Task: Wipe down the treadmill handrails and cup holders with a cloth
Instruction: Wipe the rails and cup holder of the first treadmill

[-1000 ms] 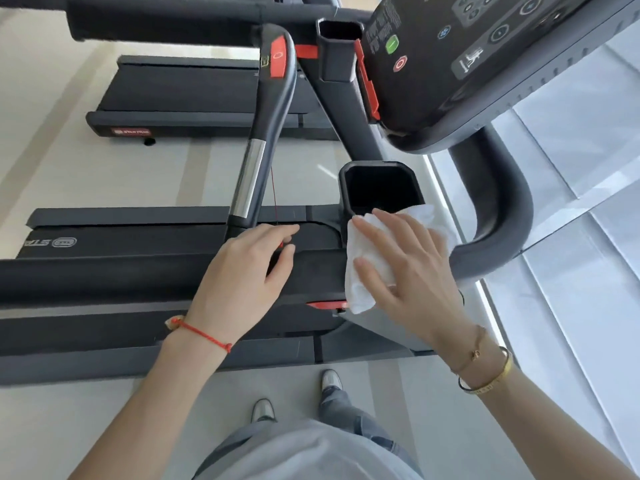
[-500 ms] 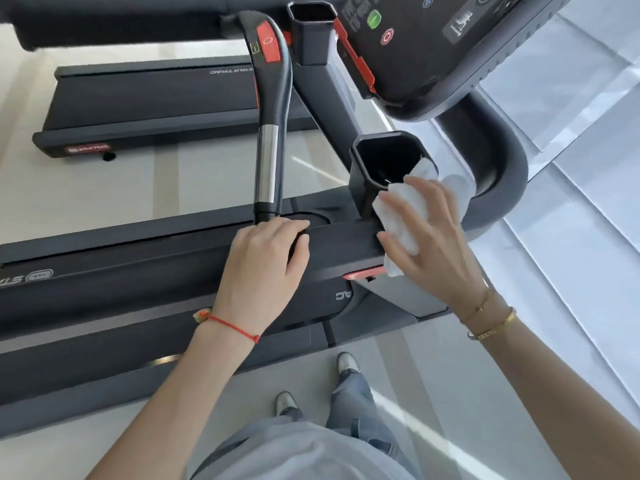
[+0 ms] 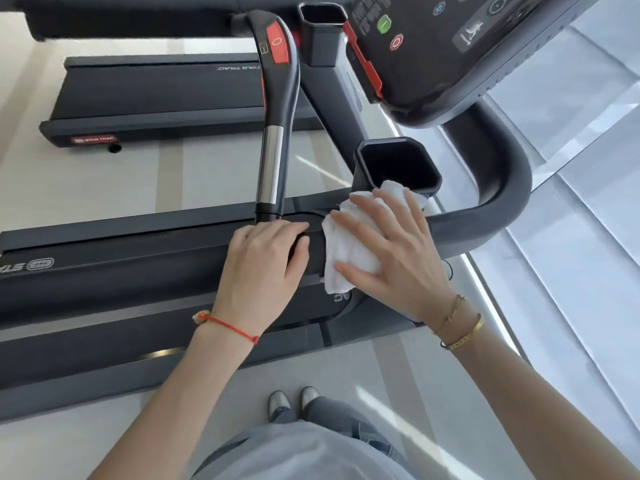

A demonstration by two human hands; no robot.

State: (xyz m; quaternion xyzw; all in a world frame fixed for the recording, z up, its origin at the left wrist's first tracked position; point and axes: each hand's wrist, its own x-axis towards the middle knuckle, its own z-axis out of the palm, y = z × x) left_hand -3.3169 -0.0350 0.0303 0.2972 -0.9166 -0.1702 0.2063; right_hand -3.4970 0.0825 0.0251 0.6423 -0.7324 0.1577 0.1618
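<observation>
Fingers [image 3: 349,220] of the right hand [image 3: 394,254] lie straight and spread, pressing the white cloth [image 3: 346,252] onto the dark treadmill handrail [image 3: 156,265] just below the cup holder [image 3: 398,166].

Left hand [image 3: 263,268] rests curled over the same rail beside the cloth, at the foot of the upright grip bar [image 3: 273,161]. Cloth looks light, soft and bunched, likely to slip on smooth plastic, so a flat palm with pressure suits it better than a pinch. Rail's long axis runs from the left edge of the frame toward centre right, then bends upward past the console [image 3: 450,46].
</observation>
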